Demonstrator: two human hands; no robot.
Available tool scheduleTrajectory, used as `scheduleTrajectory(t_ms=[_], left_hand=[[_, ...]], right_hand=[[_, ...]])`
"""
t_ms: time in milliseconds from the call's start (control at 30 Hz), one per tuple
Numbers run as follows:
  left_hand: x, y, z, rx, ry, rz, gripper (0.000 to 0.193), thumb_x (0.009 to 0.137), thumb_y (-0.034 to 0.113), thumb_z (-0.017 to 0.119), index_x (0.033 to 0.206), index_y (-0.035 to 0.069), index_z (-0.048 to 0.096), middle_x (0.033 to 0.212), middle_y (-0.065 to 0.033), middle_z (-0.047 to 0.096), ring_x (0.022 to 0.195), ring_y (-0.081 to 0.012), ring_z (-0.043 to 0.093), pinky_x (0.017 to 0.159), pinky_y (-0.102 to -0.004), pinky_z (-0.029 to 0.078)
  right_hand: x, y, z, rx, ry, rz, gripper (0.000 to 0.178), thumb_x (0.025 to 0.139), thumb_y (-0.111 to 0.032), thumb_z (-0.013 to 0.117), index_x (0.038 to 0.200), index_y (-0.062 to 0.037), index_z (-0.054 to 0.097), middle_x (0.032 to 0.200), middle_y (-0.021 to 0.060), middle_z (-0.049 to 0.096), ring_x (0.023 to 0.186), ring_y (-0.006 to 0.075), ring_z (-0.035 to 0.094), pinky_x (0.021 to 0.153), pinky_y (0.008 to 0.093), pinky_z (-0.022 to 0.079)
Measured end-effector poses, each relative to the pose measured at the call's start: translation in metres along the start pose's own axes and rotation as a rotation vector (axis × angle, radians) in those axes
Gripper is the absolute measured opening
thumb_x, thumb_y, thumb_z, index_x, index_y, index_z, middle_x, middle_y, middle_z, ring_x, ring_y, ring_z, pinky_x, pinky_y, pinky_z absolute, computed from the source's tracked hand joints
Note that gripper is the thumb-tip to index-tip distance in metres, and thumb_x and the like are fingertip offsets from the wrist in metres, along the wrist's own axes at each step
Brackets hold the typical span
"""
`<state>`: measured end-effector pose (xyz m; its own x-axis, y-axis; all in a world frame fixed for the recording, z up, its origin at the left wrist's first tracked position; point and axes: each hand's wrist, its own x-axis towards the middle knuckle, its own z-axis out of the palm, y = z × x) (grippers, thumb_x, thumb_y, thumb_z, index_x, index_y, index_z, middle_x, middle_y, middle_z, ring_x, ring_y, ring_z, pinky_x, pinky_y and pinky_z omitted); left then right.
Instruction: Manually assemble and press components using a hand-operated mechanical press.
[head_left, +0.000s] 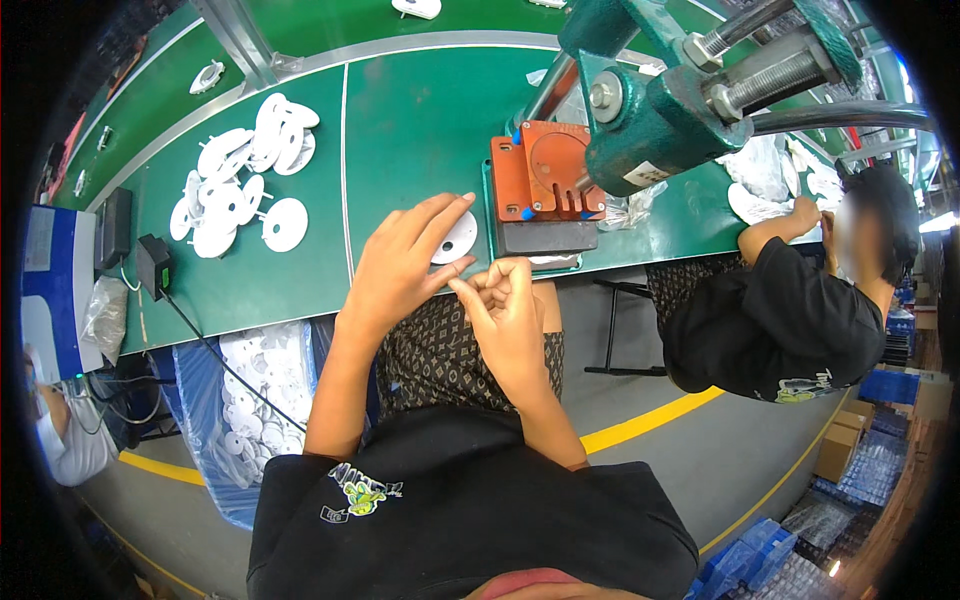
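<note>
Near the front edge of the green workbench point(400, 120), my left hand point(395, 258) grips a white round plastic disc point(463, 236) between thumb and fingers. A small dark hole shows in the disc. My right hand point(505, 322) is just to the right, its fingers curled in and pinched close to my left thumb. Whatever the right fingers hold, if anything, is hidden. Right beside the disc stands a green press point(640, 135) with an orange-red fixture block point(548, 170) on a dark base.
A pile of white discs point(285, 225) lies on the bench at left. Below it, a blue-lined bin point(265, 390) holds many similar parts. A black cable point(215, 350) hangs over the bench edge. At right another person point(775, 310) sits handling white parts beside plastic bags point(755, 170).
</note>
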<state>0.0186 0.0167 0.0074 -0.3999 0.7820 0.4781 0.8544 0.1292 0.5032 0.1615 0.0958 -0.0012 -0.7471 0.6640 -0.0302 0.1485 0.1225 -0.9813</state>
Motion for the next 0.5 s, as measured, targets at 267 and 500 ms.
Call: scheduleTrajectory(t_ms=[267,500], left_hand=[[-0.004,-0.004,0.005,-0.040,-0.047,0.010,0.080,0.072,0.019,0.082,0.141,0.003,0.045,0.125,-0.0137,0.063,0.103,-0.0324,0.062,0.088,-0.0396,0.049],[-0.011,-0.008,0.009,-0.032,-0.011,0.126,0.078,0.074,0.019,0.081,0.139,0.002,0.043,0.124,-0.0155,0.063,0.105,-0.0349,0.062,0.089,-0.0425,0.051]], right_hand=[[0.005,0.005,-0.001,-0.023,-0.004,0.093,0.030,0.090,-0.012,0.071,0.091,-0.0020,0.042,0.065,0.0127,0.056,0.057,0.0193,0.058,0.052,0.0339,0.044],[0.006,-0.006,-0.008,-0.206,-0.089,0.027,0.033,0.089,-0.006,0.071,0.080,-0.0063,0.040,0.067,0.0016,0.056,0.061,0.0054,0.056,0.052,0.0217,0.045]])
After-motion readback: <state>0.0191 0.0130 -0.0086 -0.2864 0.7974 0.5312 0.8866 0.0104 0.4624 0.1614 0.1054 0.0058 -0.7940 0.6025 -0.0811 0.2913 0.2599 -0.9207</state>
